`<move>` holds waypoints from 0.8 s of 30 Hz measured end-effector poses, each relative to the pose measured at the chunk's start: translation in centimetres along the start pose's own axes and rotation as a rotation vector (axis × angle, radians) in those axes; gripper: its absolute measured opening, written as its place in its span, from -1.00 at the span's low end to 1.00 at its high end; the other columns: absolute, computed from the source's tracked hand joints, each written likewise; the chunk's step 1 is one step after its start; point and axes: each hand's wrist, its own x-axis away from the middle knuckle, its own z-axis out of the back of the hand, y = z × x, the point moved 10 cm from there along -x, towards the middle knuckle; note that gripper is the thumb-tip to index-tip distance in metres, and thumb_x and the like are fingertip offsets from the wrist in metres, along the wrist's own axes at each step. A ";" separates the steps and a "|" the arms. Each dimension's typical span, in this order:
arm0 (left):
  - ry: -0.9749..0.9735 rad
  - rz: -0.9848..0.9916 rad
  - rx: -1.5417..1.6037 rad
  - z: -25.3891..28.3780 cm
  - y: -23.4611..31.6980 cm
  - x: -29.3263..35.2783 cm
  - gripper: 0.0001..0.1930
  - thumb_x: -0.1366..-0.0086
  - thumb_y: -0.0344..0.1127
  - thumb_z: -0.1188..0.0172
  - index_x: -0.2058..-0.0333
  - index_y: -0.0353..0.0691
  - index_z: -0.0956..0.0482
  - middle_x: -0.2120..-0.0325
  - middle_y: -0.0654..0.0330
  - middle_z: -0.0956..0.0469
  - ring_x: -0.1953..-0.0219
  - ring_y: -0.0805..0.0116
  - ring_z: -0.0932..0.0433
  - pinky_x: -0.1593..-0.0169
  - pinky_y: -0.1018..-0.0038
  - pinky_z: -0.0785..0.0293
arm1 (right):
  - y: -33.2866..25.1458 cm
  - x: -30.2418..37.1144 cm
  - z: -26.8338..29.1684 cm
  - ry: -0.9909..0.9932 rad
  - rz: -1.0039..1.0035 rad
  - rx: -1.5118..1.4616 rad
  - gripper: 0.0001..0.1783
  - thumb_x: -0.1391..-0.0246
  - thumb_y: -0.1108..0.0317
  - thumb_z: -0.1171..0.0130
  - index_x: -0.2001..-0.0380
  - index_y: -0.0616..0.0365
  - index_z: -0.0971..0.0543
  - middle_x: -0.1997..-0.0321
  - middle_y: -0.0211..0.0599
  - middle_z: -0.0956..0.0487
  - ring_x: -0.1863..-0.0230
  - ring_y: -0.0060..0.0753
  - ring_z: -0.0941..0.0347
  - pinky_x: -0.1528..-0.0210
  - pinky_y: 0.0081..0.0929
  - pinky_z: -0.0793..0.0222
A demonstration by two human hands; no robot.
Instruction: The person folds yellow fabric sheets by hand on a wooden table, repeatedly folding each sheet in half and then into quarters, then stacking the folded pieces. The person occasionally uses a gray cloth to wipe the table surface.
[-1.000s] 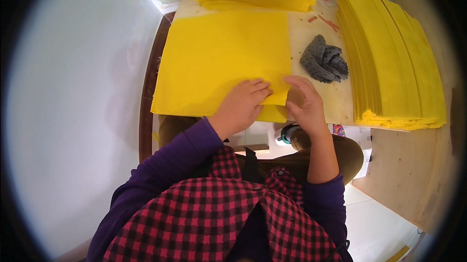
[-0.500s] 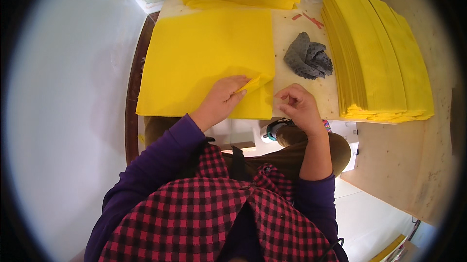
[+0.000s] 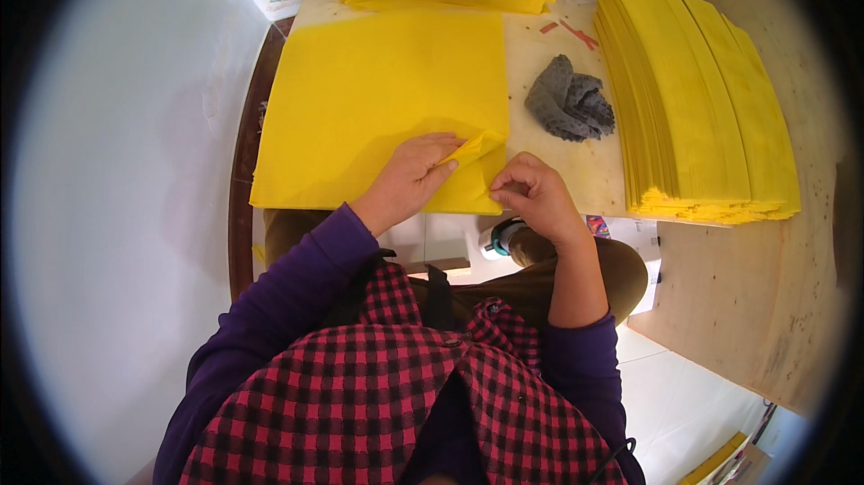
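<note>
Flat, rectangular yellow fabric piece [image 3: 387, 80] lies at the near edge of the pale wooden table [image 3: 576, 166]. Left hand [image 3: 400, 175] grips its upturned flap [image 3: 475, 148]; right hand [image 3: 538, 197], fingertips together, meets the near right corner, grip unconfirmed. Step appears to be layer separation; next move calls for firm, even tension.

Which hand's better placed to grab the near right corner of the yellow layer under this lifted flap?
Probably your right hand: it's close beside that corner, while your left hand is occupied holding the lifted flap.
</note>
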 end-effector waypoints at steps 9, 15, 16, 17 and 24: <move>-0.040 -0.085 -0.095 -0.5 0.3 0.1 -0.62 -0.26 -0.31 -0.16 -0.02 -0.36 -0.49 -0.07 0.00 -0.48 -0.20 0.03 -0.35 -0.26 0.23 -0.24 | -2.5 -0.1 0.4 0.012 0.103 0.176 -0.89 0.10 0.55 -0.23 0.44 0.24 -0.52 0.37 -0.17 -0.45 0.29 -0.14 -0.49 0.25 -0.38 -0.41; -0.128 -0.050 -0.165 -0.7 0.9 0.4 -0.42 -0.09 -0.25 -0.33 -0.10 -0.28 -0.46 -0.17 0.01 -0.39 -0.27 0.03 -0.26 -0.32 0.21 -0.13 | -3.9 -0.4 0.6 0.044 0.165 0.208 -0.86 0.09 0.51 -0.24 0.44 0.26 -0.48 0.37 -0.12 -0.45 0.28 -0.05 -0.46 0.23 -0.31 -0.38; -0.149 -0.059 -0.173 -0.7 1.2 0.5 -0.39 -0.07 -0.25 -0.35 -0.12 -0.28 -0.45 -0.19 0.01 -0.37 -0.28 0.03 -0.25 -0.33 0.20 -0.12 | -4.2 -0.5 0.7 0.052 0.189 0.216 -0.86 0.09 0.51 -0.24 0.44 0.26 -0.47 0.36 -0.12 -0.45 0.27 -0.04 -0.46 0.23 -0.30 -0.38; -0.165 -0.076 -0.182 -0.7 1.5 0.5 -0.36 -0.05 -0.25 -0.37 -0.13 -0.28 -0.43 -0.20 0.01 -0.35 -0.29 0.03 -0.23 -0.33 0.20 -0.10 | -4.4 -0.6 0.8 0.058 0.197 0.225 -0.86 0.09 0.51 -0.24 0.45 0.26 -0.47 0.36 -0.11 -0.46 0.27 -0.03 -0.45 0.22 -0.30 -0.38; -0.190 -0.114 -0.181 -1.0 1.0 0.5 -0.47 -0.17 -0.33 -0.23 -0.14 -0.30 -0.42 -0.22 0.00 -0.33 -0.29 0.00 -0.23 -0.33 0.19 -0.10 | -4.7 -1.0 0.9 0.088 0.220 0.070 -0.86 0.03 0.61 -0.23 0.44 0.25 -0.45 0.41 -0.38 -0.37 0.38 -0.50 -0.30 0.36 -0.58 -0.23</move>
